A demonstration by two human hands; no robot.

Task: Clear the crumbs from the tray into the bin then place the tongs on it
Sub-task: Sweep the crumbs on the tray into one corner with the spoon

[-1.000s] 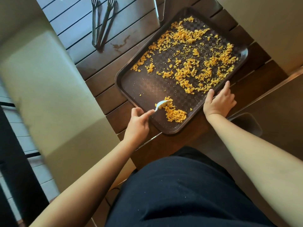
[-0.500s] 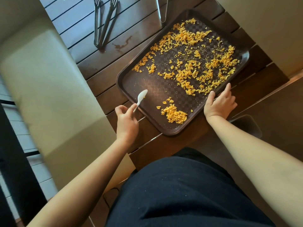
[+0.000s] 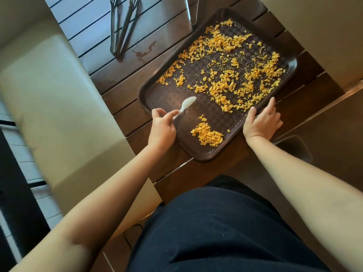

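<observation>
Dark slatted wood table (image 3: 125,79), beige seat backs either side, floor below. We stand over a brown tray (image 3: 157,91) that sits at an angle near the table's edge. Our left hand (image 3: 163,128) pinches a white plastic spoon (image 3: 186,105) by its handle, bowl over the bare near-left part of the tray. Our right hand (image 3: 261,122) grips the tray's right rim, thumb over the edge, fingers spread along the outside.

Orange crumbs (image 3: 231,75) are scattered over the far half, thick along the right and far sides, with fine dust between them. A small gathered pile (image 3: 208,134) lies at the near corner. One pair of tongs (image 3: 121,26) lies on the table well left of the tray; the end of a second pair (image 3: 192,14) touches or overhangs the far rim, can't tell which. A dark bin (image 3: 294,148) shows partly below the table edge, just beside our right wrist.

Judgement: gathering step, early, most crumbs not yet swept. Risks: the spoon is narrow, so strokes will leave dust and flick bits over the low rim. The near corner overhangs the edge, so a hard pull could tip the tray. Lifting it could snag the far tongs.
</observation>
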